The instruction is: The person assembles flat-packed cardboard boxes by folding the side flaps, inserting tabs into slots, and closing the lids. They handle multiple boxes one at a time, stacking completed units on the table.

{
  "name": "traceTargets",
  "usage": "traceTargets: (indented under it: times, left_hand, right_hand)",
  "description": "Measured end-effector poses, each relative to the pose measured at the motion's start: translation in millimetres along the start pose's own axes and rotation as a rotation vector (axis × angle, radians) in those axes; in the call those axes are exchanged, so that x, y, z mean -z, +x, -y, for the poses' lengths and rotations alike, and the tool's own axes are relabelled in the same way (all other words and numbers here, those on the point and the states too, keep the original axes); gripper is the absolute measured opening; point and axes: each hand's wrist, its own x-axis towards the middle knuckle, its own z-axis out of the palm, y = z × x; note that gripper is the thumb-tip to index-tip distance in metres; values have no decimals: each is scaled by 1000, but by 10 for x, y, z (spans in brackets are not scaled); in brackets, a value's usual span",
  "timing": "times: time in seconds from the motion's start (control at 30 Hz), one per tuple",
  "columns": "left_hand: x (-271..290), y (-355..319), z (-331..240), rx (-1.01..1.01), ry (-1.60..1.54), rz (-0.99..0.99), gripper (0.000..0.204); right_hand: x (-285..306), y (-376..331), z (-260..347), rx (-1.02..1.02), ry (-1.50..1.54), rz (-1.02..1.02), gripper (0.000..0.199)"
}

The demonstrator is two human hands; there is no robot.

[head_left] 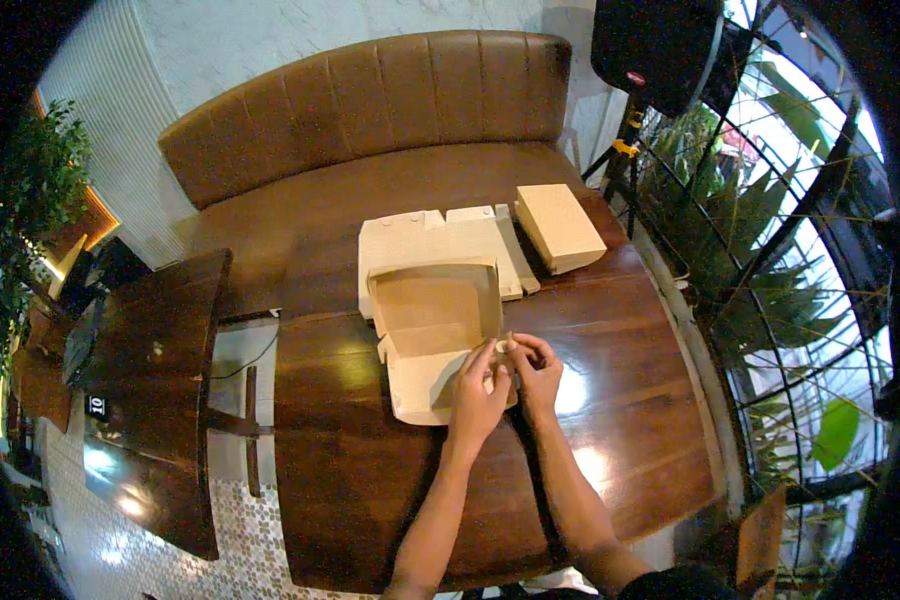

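Observation:
A partly folded brown cardboard box [432, 310] lies on the dark wooden table, its far section raised into walls and its near panel lying flatter. At its right side, my left hand [478, 396] presses fingers and thumb against a small cardboard flap. My right hand [536, 378] pinches the same corner from the right, fingertips close to those of the left. Much of that corner is hidden behind the fingers. Flat cardboard blanks [402, 240] lie just beyond the box, partly covered by it.
A closed cardboard box [562, 228] stands at the table's far right. Behind the wooden table [610, 420] runs a brown padded bench [370, 110]. Another table [160, 400] is to the left. A black metal grille with plants [770, 280] borders the right side.

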Motion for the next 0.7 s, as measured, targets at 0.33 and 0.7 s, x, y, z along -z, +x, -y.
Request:
traceTargets:
  times: [0.33,0.7]
  left_hand:
    - [146,95,-1,101,-78,24,48]
    - [285,720,-115,157,90,-18,18]
  right_hand:
    - [-41,-34,124,-22,-84,85,26]
    - [-113,95,76,-26,-222,51,24]
